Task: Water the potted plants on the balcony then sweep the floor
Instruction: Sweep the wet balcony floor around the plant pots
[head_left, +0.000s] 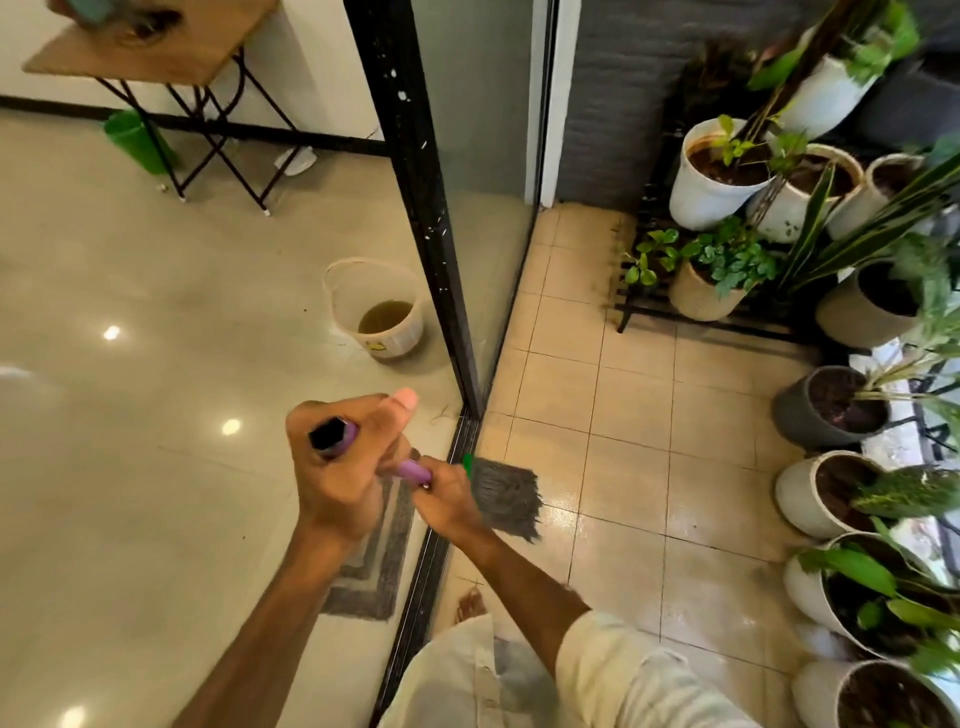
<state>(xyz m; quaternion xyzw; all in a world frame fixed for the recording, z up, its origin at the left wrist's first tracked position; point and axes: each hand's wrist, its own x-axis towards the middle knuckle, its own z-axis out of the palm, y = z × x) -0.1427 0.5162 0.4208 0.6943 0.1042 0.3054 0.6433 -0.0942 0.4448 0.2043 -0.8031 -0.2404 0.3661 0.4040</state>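
Note:
I hold a broom with a purple handle (410, 470) in both hands. My left hand (343, 467) grips the top of the handle, near its black end cap. Lower down, my right hand (449, 499) grips the handle just above the green head. The grey bristles (506, 496) rest on the beige balcony tiles (623, 415) beside the black sliding door track (441, 525). Potted plants (722, 176) in white, grey and woven pots line the right side of the balcony.
A glass sliding door with a black frame (421, 208) separates the room from the balcony. A white bucket (382, 312) with murky water stands indoors by the frame. A grey mat (379, 556) lies by the track. A folding table (156, 57) stands at the back left.

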